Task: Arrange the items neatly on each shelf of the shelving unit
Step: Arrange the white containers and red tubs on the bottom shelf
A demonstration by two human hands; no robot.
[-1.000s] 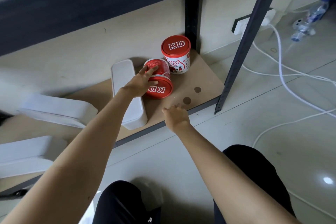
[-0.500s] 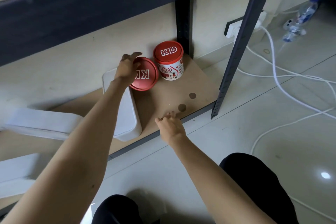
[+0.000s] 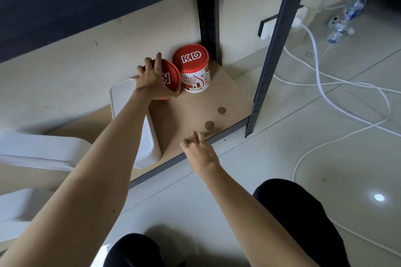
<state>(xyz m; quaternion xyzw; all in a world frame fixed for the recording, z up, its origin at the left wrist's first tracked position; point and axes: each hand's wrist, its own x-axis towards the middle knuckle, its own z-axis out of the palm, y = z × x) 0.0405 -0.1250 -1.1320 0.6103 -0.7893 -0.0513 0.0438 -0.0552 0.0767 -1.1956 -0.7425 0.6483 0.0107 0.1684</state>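
Here we have our left hand [image 3: 155, 78] curled over the top of a round red-lidded tin [image 3: 170, 79], fingers hooked on its far rim and thumb at its near edge, so the tin is gripped from above. It sits on the brown fibreboard bottom shelf [image 3: 195, 112], at about twelve o'clock from us, touching or just beside a matching upright red-and-white tin [image 3: 192, 68] at its three o'clock, tucked into the back corner by the dark metal post [image 3: 207, 24]. Our gripped tin looks tilted, lid facing us, its axis not yet vertical. A long white plastic box [image 3: 134, 123] lies at its seven o'clock, running front to back. Our right hand [image 3: 198, 149] holds nothing, fingers loosely bent, resting at the shelf's front edge, well short of both tins. We judge the left hand alone must stand the tin upright.
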